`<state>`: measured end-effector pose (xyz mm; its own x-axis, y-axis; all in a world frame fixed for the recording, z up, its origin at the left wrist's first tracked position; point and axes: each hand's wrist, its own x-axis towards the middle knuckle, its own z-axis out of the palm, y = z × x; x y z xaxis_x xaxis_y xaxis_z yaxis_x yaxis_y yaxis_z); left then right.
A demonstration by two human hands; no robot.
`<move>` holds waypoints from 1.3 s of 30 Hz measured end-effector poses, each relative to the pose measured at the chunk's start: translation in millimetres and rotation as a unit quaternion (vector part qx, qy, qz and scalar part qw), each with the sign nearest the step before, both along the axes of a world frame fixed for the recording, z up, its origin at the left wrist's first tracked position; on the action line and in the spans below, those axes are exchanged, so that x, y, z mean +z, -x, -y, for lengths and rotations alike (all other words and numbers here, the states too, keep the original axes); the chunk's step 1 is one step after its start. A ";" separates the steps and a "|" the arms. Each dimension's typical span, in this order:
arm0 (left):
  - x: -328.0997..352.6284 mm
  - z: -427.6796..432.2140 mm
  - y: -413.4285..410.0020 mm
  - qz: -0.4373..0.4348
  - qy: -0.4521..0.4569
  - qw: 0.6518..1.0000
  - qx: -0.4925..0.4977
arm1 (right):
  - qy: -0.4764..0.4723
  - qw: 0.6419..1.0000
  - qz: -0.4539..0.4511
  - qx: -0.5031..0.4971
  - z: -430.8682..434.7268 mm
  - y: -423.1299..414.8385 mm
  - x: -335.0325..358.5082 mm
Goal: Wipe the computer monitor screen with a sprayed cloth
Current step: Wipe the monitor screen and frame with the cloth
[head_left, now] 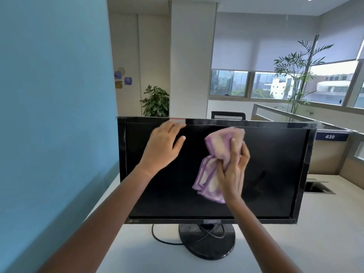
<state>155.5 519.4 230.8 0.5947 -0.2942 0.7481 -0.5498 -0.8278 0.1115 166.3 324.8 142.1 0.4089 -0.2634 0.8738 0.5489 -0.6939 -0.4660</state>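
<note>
My right hand point(233, 168) grips a purple cloth point(214, 166) against the dark monitor screen point(271, 166); my left hand point(163, 146) rests at the top bezel, fingers straight.

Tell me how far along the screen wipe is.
Done: the cloth is picked up, gripped in the right hand. In hand: it is at the upper middle of the screen, while the left hand reaches to the top edge. Left: probably most of the screen; no wiped area is visible.

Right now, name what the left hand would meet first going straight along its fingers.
Likely the monitor's top bezel, near the pale sticker: the fingers of the left hand point up at it. Whether they already touch is unclear.
</note>
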 end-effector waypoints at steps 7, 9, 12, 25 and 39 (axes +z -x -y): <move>7.8 -61.6 -32.8 -0.010 -0.039 0.988 0.150 | -0.061 0.988 -0.058 -0.129 4.3 -39.7 13.9; 7.8 -70.0 -36.0 -0.020 -0.011 0.992 0.123 | -0.062 0.990 -0.053 -0.119 -12.7 -43.2 13.5; 10.6 -74.2 -34.4 -0.009 0.033 0.997 0.066 | -0.029 0.992 -0.049 -0.115 -50.2 -45.0 12.4; 14.8 -76.9 -32.5 -0.007 0.013 0.999 0.051 | 0.288 0.949 0.035 -0.121 -203.4 -45.2 -7.2; -0.5 -11.9 -35.5 0.020 0.002 0.995 0.102 | 0.389 0.894 0.065 -0.213 4.3 -56.9 5.7</move>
<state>191.0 531.4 230.4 0.6113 -0.1679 0.7734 -0.3752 -0.9219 0.0964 223.2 320.5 147.8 0.2986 0.3374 0.8927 0.1713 -0.9392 0.2976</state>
